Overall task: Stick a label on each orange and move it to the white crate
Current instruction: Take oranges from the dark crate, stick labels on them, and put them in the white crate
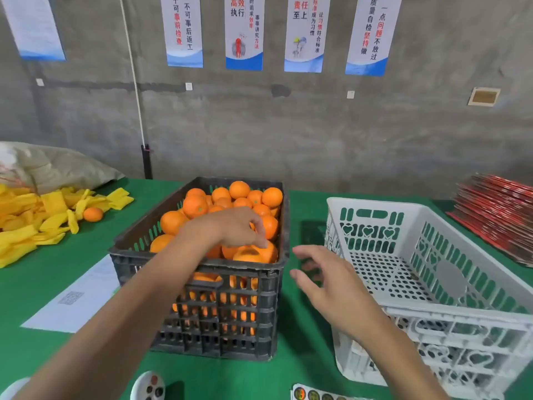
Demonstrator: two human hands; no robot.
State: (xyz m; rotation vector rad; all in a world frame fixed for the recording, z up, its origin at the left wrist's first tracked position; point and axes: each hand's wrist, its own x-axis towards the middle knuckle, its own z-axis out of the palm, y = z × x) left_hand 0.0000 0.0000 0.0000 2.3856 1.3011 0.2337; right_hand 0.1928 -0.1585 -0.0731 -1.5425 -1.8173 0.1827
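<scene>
The left hand (240, 226) reaches into the black crate (199, 307) with its fingers curled down over an orange (256, 252) at the crate's near right corner. The fingertips touch the fruit's top, though whether they have closed round it or only rest on it cannot be told. That orange is probably chosen because it lies at the top of the heap, nearest the white crate.

The right hand (326, 281) hovers over the gap between the two crates, fingers spread and relaxed, holding nothing. It seems to wait there to meet the fruit as it comes out, or to go for a sticker.

The black crate is heaped full with oranges (219, 203), so the work looks barely begun. The white crate (432, 316) stands just beside it on the right, tilted toward the person, and no fruit is visible on its perforated floor. Setting it close and on the right keeps each transfer short.

A label sheet (314, 395) with round stickers lies at the near edge of the green desk (302, 356), below the right hand and within easy reach. Beside it sits a small white dish (148, 386) whose contents are too small to name.

Farther left lie a printed paper (78, 298), a pile of yellow foam sleeves (37, 220) with a stray orange (93, 214) among them, and a grey sack (57, 166). A stack of red packaging (499, 212) sits at the far right.
</scene>
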